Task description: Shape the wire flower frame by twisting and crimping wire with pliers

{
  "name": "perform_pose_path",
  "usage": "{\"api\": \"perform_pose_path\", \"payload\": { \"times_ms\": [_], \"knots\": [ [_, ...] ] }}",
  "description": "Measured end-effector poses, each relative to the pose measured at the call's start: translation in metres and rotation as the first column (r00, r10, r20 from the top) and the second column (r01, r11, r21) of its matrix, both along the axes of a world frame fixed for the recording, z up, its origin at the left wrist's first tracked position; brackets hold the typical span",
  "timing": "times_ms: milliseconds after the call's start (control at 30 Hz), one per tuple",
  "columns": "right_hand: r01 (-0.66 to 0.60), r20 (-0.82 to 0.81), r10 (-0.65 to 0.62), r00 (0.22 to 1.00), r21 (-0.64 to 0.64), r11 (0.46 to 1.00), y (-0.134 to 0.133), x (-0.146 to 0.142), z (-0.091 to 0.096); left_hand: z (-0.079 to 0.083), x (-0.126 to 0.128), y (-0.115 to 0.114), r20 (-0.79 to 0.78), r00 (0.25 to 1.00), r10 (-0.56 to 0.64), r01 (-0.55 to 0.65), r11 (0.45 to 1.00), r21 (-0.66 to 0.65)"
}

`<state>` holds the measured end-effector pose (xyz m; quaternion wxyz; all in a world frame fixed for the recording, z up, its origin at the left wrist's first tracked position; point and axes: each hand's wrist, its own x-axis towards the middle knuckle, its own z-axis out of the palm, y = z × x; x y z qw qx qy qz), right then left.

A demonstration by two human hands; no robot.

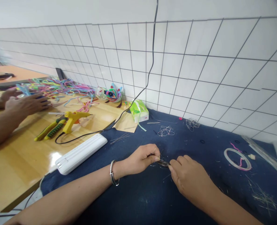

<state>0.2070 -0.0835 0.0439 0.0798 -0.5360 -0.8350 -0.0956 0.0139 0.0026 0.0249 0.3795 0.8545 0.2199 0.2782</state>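
Note:
My left hand point(141, 158) and my right hand point(187, 178) meet over a dark blue cloth point(138, 193). Both pinch a small dark wire piece point(162, 162) between thumb and fingers, one hand at each end. A metal bangle point(113, 172) sits on my left wrist. Thin wire offcuts lie scattered on the cloth around the hands.
A white power strip point(81, 153) lies at the cloth's left edge. A yellow glue gun point(74, 118), pliers point(48, 130), a green tissue pack point(139, 111) and coloured cords point(61, 87) sit on the wooden table point(16, 162). Another person's hands point(23, 103) work at far left. A wire ring point(237, 158) lies right.

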Motion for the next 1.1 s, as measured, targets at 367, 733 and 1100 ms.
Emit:
{"api": "perform_pose_path", "payload": {
  "times_ms": [367,733,1100],
  "knots": [
    [-0.02,-0.006,0.02,1.0,0.005,1.0,0.0015,0.0011,0.0067,0.0055,-0.0027,0.0035,-0.01,0.999,-0.047,0.046,0.999,-0.014],
    [-0.022,-0.03,0.021,0.999,-0.018,1.0,0.0018,0.0021,0.0056,0.0039,-0.0048,0.0099,-0.008,0.99,-0.137,0.138,0.99,0.021],
    [-0.02,-0.049,0.019,0.999,-0.015,1.0,0.0005,0.0024,0.0013,0.0028,-0.0043,0.0095,-0.031,0.992,-0.126,0.126,0.992,0.005]
  ]
}}
